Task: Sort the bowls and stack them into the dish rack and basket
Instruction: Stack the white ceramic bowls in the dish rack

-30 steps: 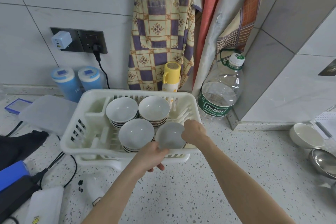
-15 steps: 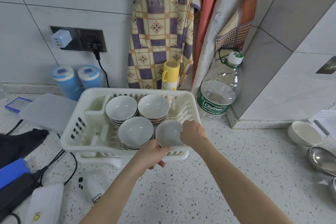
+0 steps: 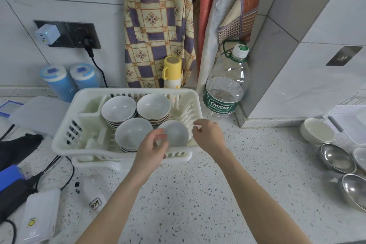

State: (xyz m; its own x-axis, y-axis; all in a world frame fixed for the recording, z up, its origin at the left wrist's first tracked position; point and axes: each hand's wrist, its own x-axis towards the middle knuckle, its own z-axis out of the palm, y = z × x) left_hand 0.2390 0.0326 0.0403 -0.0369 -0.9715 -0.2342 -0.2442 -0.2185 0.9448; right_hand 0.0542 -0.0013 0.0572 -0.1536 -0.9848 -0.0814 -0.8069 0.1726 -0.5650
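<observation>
A white plastic dish rack (image 3: 65, 136) holds three stacks of white bowls (image 3: 118, 109), (image 3: 153, 106), (image 3: 133, 133) and a single white bowl (image 3: 176, 132) at its front right. My left hand (image 3: 151, 147) hovers over the rack's front rim beside that bowl, fingers loosely curled and holding nothing. Just right of the bowl, my right hand (image 3: 209, 134) is off it with fingers apart. On the counter at the right stand a cream bowl (image 3: 316, 130) and several steel bowls (image 3: 336, 157), next to a white basket (image 3: 348, 119).
A large water bottle (image 3: 225, 89) and a yellow flask (image 3: 172, 72) stand behind the rack. Two blue canisters (image 3: 69, 80), a lidded tub (image 3: 39, 113), cables and a white box (image 3: 39, 214) crowd the left. Aprons hang on the wall.
Both hands held the single bowl as it went into the rack's front right. They have now let go and drawn back, the right hand moving to the right.
</observation>
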